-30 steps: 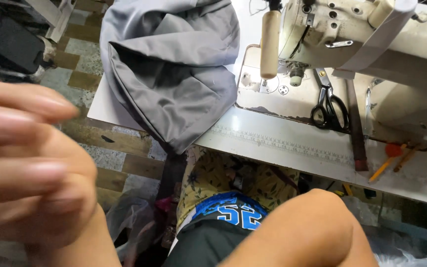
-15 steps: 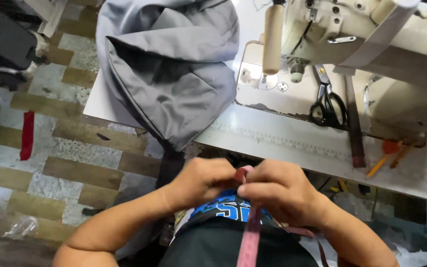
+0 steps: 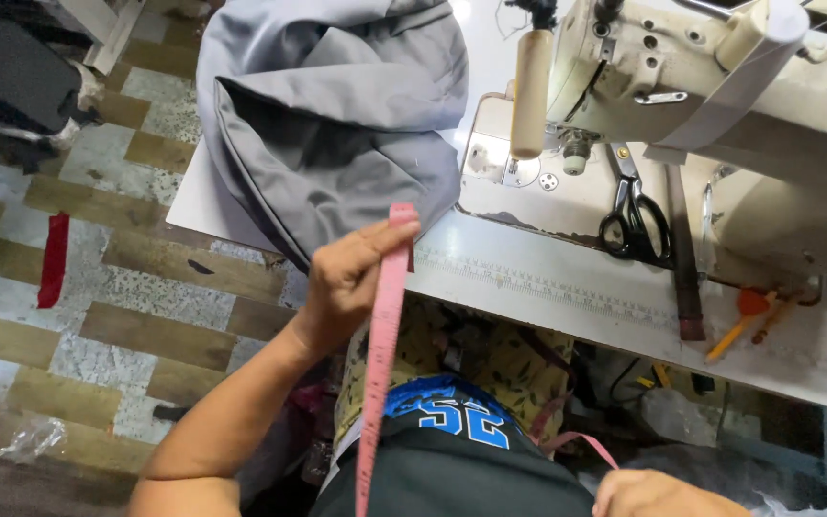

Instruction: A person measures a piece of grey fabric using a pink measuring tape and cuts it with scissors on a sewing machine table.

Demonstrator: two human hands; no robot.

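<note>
My left hand (image 3: 351, 273) is raised in front of the table edge and pinches one end of a pink measuring tape (image 3: 382, 335). The tape hangs straight down from my fingers past my lap. My right hand (image 3: 658, 493) sits low at the bottom edge, closed on the other part of the tape, which loops near it. A grey fabric piece (image 3: 332, 115) lies heaped on the white sewing table (image 3: 567, 278), just beyond my left hand.
A cream sewing machine (image 3: 720, 105) stands at the back right. Black scissors (image 3: 634, 215) lie on its bed. An orange tool (image 3: 744, 316) rests near the table's front edge. A red strip (image 3: 53, 260) lies on the tiled floor at left.
My hands were together at my lap on the tape. Now the left hand has risen toward the table edge with the tape end, and the right hand has dropped to the lower right.
</note>
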